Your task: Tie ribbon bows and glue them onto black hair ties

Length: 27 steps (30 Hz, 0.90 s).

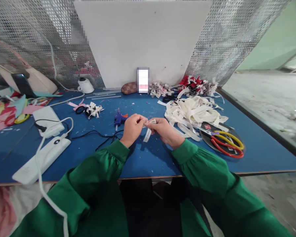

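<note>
Both hands meet above the blue table, fingertips nearly touching. Between them is a short white ribbon [147, 135] with small print, one end hanging down. My left hand [133, 128] pinches one part of it with thumb and forefinger. My right hand [165, 130] has its fingers closed on the ribbon from the other side. Just left of my left hand lies a blue glue gun [118, 118] with an orange trigger. To the right of my right hand spreads a loose heap of cream ribbon [196, 110].
Scissors with red and yellow handles [227, 144] lie on a dark round plate at the right. White power strips [43, 158] and cables occupy the left. Along the back are bow piles [196, 85], a phone [143, 80] and a brown patterned case [129, 88].
</note>
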Motion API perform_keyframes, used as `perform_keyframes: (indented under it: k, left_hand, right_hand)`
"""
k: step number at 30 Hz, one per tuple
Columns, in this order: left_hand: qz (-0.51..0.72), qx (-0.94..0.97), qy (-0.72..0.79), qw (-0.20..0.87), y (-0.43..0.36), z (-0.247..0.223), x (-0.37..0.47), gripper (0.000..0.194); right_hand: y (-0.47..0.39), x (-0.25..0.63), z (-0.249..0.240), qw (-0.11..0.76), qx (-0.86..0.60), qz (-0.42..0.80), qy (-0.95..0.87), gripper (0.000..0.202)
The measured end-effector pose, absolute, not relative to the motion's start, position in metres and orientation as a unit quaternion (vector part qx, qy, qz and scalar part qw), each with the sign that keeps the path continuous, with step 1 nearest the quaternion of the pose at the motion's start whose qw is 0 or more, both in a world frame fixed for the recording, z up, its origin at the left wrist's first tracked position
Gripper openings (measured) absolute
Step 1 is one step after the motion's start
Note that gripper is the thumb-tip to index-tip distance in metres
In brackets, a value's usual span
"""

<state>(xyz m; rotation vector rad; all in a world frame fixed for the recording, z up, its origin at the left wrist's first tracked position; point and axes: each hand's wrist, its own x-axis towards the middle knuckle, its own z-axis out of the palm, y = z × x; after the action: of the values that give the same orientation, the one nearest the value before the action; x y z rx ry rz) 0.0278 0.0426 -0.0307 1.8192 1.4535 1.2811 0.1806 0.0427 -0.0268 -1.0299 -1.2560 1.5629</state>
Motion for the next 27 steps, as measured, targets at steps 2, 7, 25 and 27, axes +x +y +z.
perform_keyframes:
  k: [2, 7, 25, 27]
  left_hand:
    - [0.510, 0.607, 0.523, 0.313, 0.043, -0.028, 0.028, 0.023]
    - [0.528, 0.484, 0.497, 0.490, 0.039, -0.023, 0.033, 0.043]
    - [0.507, 0.458, 0.494, 0.538, 0.035, -0.022, 0.034, 0.042]
    - [0.516, 0.471, 0.492, 0.520, 0.034, -0.024, 0.035, 0.040]
  right_hand:
    - [0.045, 0.181, -0.027, 0.461, -0.409, 0.619, -0.486, 0.043]
    - [0.048, 0.182, -0.027, 0.512, -0.424, 0.580, -0.472, 0.046]
    - [0.048, 0.187, -0.027, 0.522, -0.410, 0.537, -0.521, 0.027]
    - [0.046, 0.186, -0.026, 0.514, -0.404, 0.556, -0.513, 0.028]
